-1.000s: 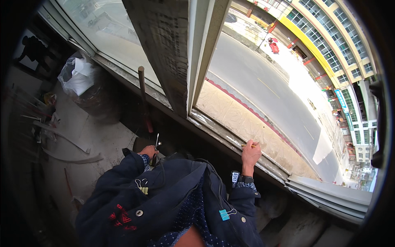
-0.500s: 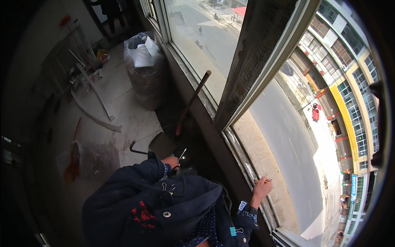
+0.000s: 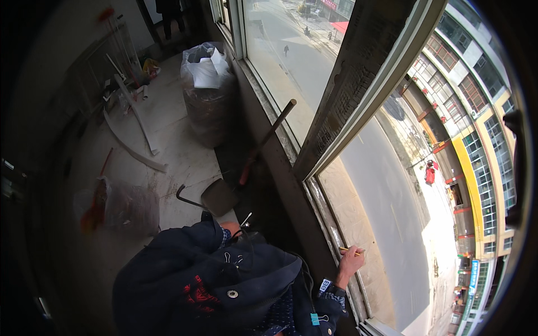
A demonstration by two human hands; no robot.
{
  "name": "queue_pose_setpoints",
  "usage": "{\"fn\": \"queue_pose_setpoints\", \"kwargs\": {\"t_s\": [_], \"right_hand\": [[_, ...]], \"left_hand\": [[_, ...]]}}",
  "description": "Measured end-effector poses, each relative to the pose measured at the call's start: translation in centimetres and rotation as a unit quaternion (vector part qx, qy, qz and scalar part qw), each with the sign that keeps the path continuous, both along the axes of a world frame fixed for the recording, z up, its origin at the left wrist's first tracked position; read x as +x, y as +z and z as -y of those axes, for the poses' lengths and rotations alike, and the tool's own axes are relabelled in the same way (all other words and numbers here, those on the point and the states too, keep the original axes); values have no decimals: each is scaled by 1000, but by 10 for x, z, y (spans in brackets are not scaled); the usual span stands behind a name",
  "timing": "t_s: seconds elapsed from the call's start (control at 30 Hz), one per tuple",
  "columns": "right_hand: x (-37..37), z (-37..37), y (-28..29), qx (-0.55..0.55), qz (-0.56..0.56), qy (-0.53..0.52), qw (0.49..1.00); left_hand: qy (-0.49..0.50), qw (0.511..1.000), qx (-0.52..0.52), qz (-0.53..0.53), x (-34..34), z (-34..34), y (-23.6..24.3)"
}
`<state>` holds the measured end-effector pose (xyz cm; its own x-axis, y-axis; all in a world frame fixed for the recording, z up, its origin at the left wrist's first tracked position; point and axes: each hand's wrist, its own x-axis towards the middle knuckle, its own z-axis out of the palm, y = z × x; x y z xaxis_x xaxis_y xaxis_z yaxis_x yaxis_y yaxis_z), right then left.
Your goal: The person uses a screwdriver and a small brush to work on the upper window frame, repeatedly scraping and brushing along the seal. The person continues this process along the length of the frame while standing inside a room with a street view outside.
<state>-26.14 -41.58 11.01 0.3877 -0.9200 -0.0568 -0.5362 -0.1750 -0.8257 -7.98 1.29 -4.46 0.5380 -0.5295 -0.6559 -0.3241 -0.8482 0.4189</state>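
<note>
The window [image 3: 378, 92] is filling the side beyond the right hand's grip, its pale track [image 3: 328, 215] running beneath that hand. A clear plastic bag [image 3: 203, 109] is standing well ahead of the left hand's grip, and a wooden pole [image 3: 280, 120] is slanting up between that grip and the window. A dark flat blade [image 3: 218, 197] is lying just ahead of the left hand, showing more of itself than half a second ago. The left hand [image 3: 230, 227] is now showing less beyond its dark sleeve [image 3: 193, 241]; its fingers are hidden, so I cannot tell how far they are closing or whether they are holding the pale rod [image 3: 247, 218] just beside them. The right hand [image 3: 351, 262] is staying over the track as before, fingers pinching closed on a slim yellow stick [image 3: 343, 249], which is jutting from both sides of the grip.
</note>
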Motion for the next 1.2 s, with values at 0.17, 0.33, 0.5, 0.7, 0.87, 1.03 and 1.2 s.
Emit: {"fn": "queue_pose_setpoints", "kwargs": {"t_s": [0.17, 0.33, 0.5, 0.7, 0.87, 1.03, 1.2], "right_hand": [[4, 2, 19, 71, 126, 10, 989], [-56, 22, 34, 73, 55, 20, 996], [-95, 20, 45, 98, -80, -52, 991], [-87, 6, 45, 26, -123, -104, 987], [-85, 8, 34, -64, -243, -116, 961], [-81, 13, 25, -71, -327, -132, 933], [-39, -6, 12, 1, -275, -70, 959]], "left_hand": [[-50, 997, -33, 39, 9, 3, -7], [26, 999, -17, 26, 18, -1, -21], [-12, 999, 27, -13, 27, 8, -17], [-60, 997, 44, -24, 40, 21, -14], [-53, 997, 46, -35, 50, 17, -21], [-39, 998, 20, -33, 55, 7, -29], [-35, 998, 25, -39, 64, 7, -35]]}}
